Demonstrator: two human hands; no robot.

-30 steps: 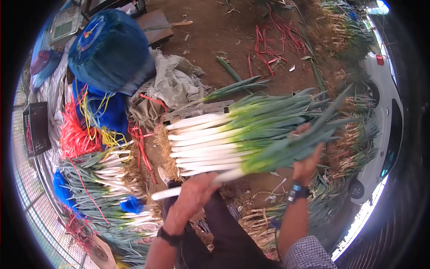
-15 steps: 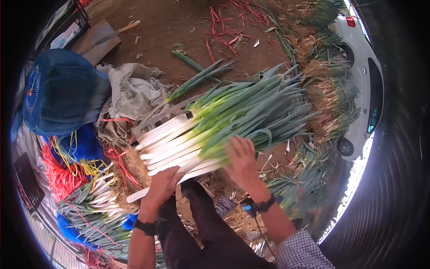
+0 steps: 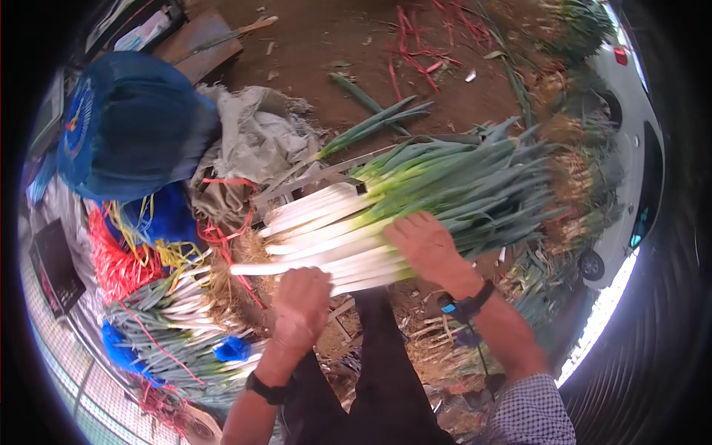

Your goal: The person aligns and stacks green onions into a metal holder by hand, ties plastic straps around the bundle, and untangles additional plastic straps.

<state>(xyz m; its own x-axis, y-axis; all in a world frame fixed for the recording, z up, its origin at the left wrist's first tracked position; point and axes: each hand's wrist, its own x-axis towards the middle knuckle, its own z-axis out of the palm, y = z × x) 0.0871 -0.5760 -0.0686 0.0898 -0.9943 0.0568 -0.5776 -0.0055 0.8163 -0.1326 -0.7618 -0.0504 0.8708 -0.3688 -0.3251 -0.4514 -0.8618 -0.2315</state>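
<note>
A wide layer of green onions (image 3: 326, 236) lies in front of me, white stems to the left and green leaves to the right. My left hand (image 3: 300, 302) is closed at the near stems, its fingertips hidden from view. Just beyond it, one green onion (image 3: 251, 270) sticks out farther left than the others. My right hand (image 3: 426, 245) is closed over the stalks where white turns green, its fingers bent down among them. A metal frame (image 3: 330, 174) shows along the layer's far side.
At the left stands a blue padded seat (image 3: 133, 126), with crumpled sacking (image 3: 259, 133) beside it. Red ties (image 3: 122, 256) and more green onions (image 3: 185, 319) lie lower left. Bunches with roots (image 3: 567, 159) line the right, near a white car (image 3: 630, 141).
The protruding green onion has swung away from me, from the near edge to higher on the layer. My right hand's fingers have curled from outstretched. The whole view has shifted.
</note>
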